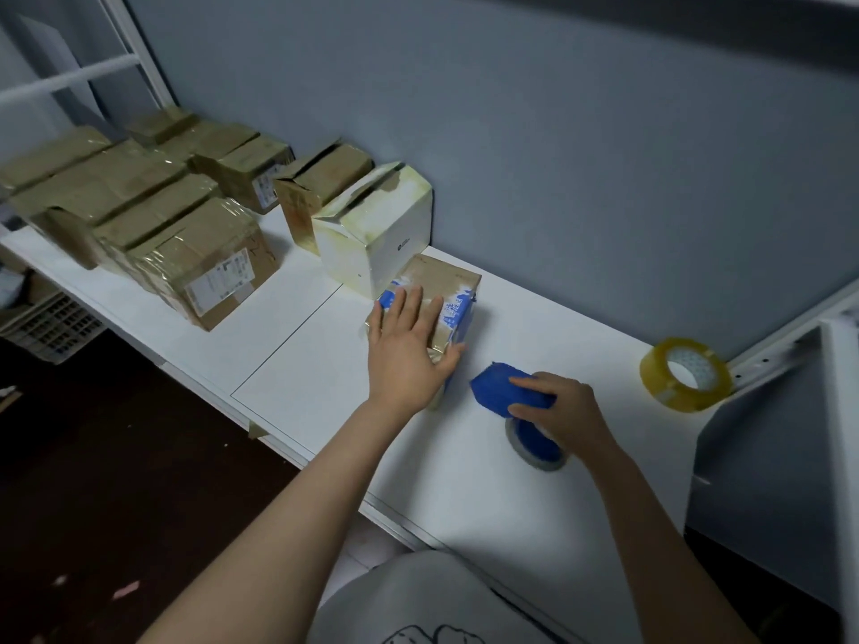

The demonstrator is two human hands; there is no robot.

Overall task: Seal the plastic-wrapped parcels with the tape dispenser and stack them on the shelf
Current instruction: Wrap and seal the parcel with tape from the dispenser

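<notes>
Mid-frame, left hand (405, 350) presses flat, fingers straight, hiding parcel (446, 290) top; right hand (564, 411) grasps blue tape dispenser (511, 392), roll half hidden.

A: The near parcel (446, 281), what colours?
B: Brown cardboard, with patches of blue and white print across its top and side.
A: And the tape dispenser (502, 388)?
B: Bright blue; the loaded roll (544, 463) on it looks grey.
A: The spare tape roll (669, 398)?
B: Translucent yellow, its core white with a faint dotted print.
A: The rest?
B: The stacked parcels (139, 211) are olive-brown under glossy film, with white labels (218, 281); the box (381, 244) is white, stained yellowish at its edges. The table (465, 495) is white, the wall (558, 155) blue-grey, the floor (116, 457) dark brown. The grey garment (418, 592) bears a black line drawing.
</notes>
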